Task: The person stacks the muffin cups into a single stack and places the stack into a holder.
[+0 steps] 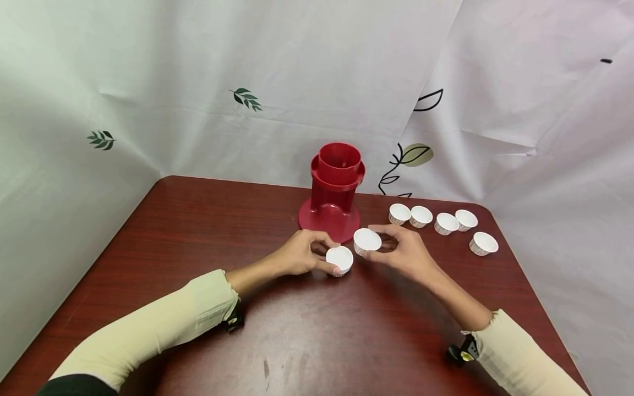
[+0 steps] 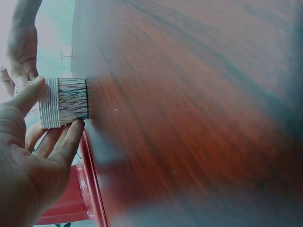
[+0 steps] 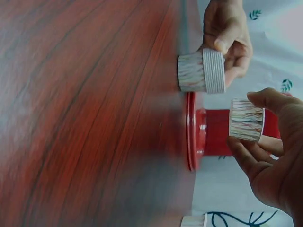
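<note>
My left hand (image 1: 301, 254) grips a stack of white paper baking cups (image 1: 339, 259) between thumb and fingers. In the left wrist view several rims show nested along the stack (image 2: 66, 101), whose base is at the tabletop. My right hand (image 1: 408, 254) pinches a single paper baking cup (image 1: 367, 242) by its sides. The right wrist view shows this cup (image 3: 246, 120) upright and raised above the table, apart from the stack and a little to its right. Its outside carries wavy brownish streaks, and no contents can be made out in it.
Behind the hands stands a red two-tiered cylindrical holder (image 1: 334, 192) on a round base. Several single paper cups (image 1: 447, 223) stand at the table's back right. The dark red wooden table (image 1: 198, 231) meets white patterned cloth (image 1: 297, 66) at the back.
</note>
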### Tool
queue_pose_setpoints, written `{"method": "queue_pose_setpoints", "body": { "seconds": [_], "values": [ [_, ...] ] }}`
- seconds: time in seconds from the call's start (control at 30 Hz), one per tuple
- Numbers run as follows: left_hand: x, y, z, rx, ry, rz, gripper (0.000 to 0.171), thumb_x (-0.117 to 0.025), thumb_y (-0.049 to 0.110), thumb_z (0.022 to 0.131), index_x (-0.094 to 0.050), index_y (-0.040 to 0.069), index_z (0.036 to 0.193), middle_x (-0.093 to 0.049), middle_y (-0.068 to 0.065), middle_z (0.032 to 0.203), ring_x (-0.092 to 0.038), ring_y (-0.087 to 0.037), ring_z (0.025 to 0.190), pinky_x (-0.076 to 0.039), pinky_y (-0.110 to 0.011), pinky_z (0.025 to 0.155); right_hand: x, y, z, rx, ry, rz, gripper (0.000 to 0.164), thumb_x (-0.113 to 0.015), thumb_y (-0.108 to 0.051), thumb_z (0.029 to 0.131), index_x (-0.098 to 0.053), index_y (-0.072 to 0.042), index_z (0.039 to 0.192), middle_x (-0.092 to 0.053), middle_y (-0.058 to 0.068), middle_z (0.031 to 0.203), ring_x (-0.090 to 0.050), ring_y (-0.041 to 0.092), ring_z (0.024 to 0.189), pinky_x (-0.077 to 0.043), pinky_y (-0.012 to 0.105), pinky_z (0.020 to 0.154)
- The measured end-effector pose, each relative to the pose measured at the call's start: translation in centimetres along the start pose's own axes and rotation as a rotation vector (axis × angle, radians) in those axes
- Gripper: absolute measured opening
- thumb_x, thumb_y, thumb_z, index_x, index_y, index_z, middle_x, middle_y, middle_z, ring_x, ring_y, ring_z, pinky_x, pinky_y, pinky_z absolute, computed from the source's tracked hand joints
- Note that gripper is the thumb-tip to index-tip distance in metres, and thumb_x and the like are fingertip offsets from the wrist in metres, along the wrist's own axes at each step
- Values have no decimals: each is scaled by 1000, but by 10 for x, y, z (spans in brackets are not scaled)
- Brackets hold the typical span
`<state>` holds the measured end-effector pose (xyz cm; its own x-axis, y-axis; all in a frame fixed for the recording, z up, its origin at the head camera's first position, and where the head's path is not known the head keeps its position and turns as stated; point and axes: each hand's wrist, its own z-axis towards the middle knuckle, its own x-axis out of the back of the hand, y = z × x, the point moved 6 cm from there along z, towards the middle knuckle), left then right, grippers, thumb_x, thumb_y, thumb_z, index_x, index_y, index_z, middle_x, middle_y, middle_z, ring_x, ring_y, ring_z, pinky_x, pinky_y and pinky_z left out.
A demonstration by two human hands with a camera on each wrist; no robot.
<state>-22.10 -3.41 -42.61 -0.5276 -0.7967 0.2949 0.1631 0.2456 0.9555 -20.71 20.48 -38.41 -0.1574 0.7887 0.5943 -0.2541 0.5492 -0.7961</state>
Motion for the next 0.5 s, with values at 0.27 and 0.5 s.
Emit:
{"method": "queue_pose_setpoints", "body": {
  "seconds": [0.27,0.5],
  "values": [
    [0,0,0,0,-5,-12,38,-99,2,84,-81,-1,117,-81,-17,128,-85,-23,104,-71,-33,96,-14,-12,-1,0,-25,75,59,-100,-11,85,-77,-3,139,-81,17,133,-85,30,112,-70,38,98],
    [1,0,-1,9,1,-8,39,-100,4,84,-80,0,118,-82,-15,123,-85,-23,106,-71,-35,97,-28,-20,-3,42,-58,108,59,-100,-8,84,-77,-2,138,-82,17,129,-85,32,110,-71,40,97]
  ]
}}
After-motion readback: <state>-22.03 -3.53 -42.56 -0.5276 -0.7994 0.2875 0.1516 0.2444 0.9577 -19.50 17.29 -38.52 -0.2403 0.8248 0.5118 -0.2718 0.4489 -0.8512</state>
